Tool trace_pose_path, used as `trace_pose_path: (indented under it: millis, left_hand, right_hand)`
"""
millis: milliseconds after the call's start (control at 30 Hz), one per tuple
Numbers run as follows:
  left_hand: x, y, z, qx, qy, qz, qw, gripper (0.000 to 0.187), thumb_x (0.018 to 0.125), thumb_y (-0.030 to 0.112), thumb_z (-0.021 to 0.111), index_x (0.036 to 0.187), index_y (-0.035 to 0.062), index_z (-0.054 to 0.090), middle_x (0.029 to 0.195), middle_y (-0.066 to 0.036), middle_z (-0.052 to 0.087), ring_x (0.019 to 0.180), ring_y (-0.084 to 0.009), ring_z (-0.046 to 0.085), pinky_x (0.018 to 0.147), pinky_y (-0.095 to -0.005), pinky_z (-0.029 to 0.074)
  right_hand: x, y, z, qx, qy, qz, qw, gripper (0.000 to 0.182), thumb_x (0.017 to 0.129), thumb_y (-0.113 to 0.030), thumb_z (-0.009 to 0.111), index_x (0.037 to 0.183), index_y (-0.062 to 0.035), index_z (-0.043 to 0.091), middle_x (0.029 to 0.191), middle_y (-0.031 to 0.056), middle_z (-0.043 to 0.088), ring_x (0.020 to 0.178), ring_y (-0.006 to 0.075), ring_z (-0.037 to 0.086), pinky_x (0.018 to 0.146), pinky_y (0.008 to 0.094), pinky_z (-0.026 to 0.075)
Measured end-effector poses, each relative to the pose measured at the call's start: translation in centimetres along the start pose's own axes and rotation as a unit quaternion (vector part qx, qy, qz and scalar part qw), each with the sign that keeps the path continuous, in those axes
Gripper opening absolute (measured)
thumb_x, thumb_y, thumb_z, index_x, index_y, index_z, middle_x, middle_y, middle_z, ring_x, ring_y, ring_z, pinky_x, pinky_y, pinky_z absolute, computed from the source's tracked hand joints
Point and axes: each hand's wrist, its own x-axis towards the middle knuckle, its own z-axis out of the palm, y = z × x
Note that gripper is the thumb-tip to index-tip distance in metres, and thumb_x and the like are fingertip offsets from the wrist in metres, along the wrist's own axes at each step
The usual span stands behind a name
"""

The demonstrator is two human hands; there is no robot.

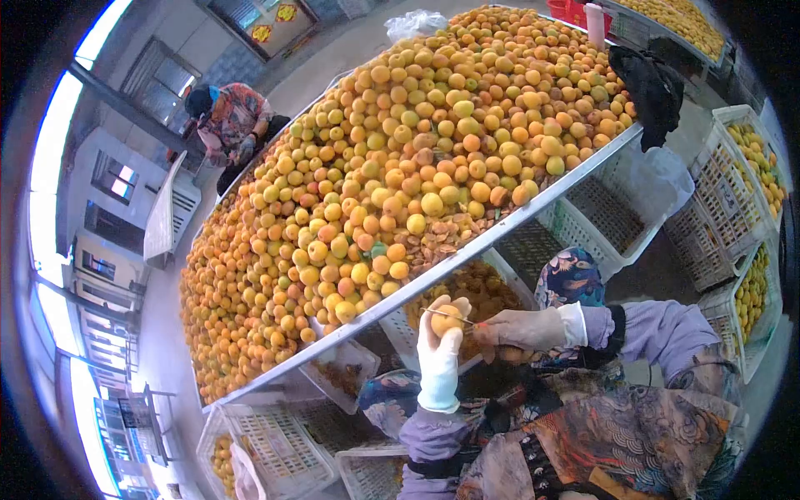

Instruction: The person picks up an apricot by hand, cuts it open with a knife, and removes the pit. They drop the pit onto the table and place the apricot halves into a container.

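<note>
My left hand (437,343), in a white glove, holds a yellow-orange apricot (447,321) with the fingers curled round it. My right hand (527,328), also gloved, grips a small knife (463,319), whose thin blade lies across the apricot. Both hands are close together over my lap, just below the edge of the metal-rimmed table (467,253). A large heap of apricots (367,175) covers the table. Near the rim lie brownish split pieces (446,233). Under the edge, beyond my hands, a crate holds orange fruit pieces (482,287).
White plastic crates (279,446) stand below the table at left, others with yellow fruit (752,292) at right. A black cloth (650,92) hangs over the table's right corner, near a clear plastic bag (662,179). Across the heap, another person (233,121) bends over the table's far side.
</note>
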Motion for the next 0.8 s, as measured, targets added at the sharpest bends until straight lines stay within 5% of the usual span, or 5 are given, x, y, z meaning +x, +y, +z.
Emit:
trace_pose_path:
  millis: [167,367,433,533,800]
  left_hand:
    - [0.0,0.2,2.4,-0.078,0.048,0.001,0.996,0.072,0.088,0.060,0.037,0.125,-0.0023,0.042,0.119,-0.016,0.054,0.111,-0.0277,0.051,0.094,-0.0375,0.041]
    - [0.0,-0.3,0.8,-0.161,0.050,-0.116,0.979,0.069,0.089,0.055,0.042,0.127,-0.0027,0.040,0.117,-0.016,0.055,0.107,-0.0252,0.053,0.092,-0.0358,0.042]
    - [0.3,-0.4,0.5,0.035,0.076,0.005,0.996,0.065,0.091,0.050,0.044,0.127,-0.0033,0.040,0.111,-0.013,0.056,0.102,-0.0223,0.054,0.091,-0.0338,0.041]
    - [0.3,-0.2,0.8,-0.012,0.088,0.016,0.996,0.059,0.094,0.045,0.041,0.127,-0.0035,0.040,0.107,-0.011,0.056,0.098,-0.0197,0.054,0.090,-0.0319,0.041]
    - [0.6,-0.8,0.9,-0.179,0.104,-0.089,0.974,0.057,0.094,0.049,0.036,0.127,0.0031,0.042,0.106,-0.011,0.058,0.094,-0.0224,0.057,0.085,-0.0328,0.045]
  right_hand:
    - [0.9,1.0,1.2,0.007,0.023,-0.050,0.998,0.048,0.089,-0.056,0.042,0.089,-0.0103,0.057,0.051,-0.0042,0.041,0.037,0.0072,0.036,0.034,0.0214,0.026]
    - [1.6,2.7,1.0,0.005,0.033,-0.051,0.998,0.050,0.088,-0.057,0.044,0.093,-0.0085,0.057,0.055,-0.0029,0.043,0.041,0.0079,0.038,0.036,0.0241,0.029]
    - [1.2,2.0,0.5,-0.011,0.018,-0.034,0.999,0.051,0.088,-0.057,0.044,0.094,-0.0079,0.057,0.057,-0.0025,0.046,0.044,0.0079,0.040,0.038,0.0244,0.031]
    - [0.5,-0.1,1.3,-0.033,0.040,0.041,0.998,0.044,0.093,-0.047,0.041,0.087,-0.0056,0.056,0.052,-0.0034,0.039,0.044,0.0068,0.037,0.040,0.0223,0.028]
    - [2.5,2.8,1.7,-0.013,0.102,-0.066,0.992,0.043,0.089,-0.051,0.048,0.092,-0.0095,0.059,0.063,-0.0030,0.048,0.056,0.0058,0.041,0.049,0.0226,0.033]
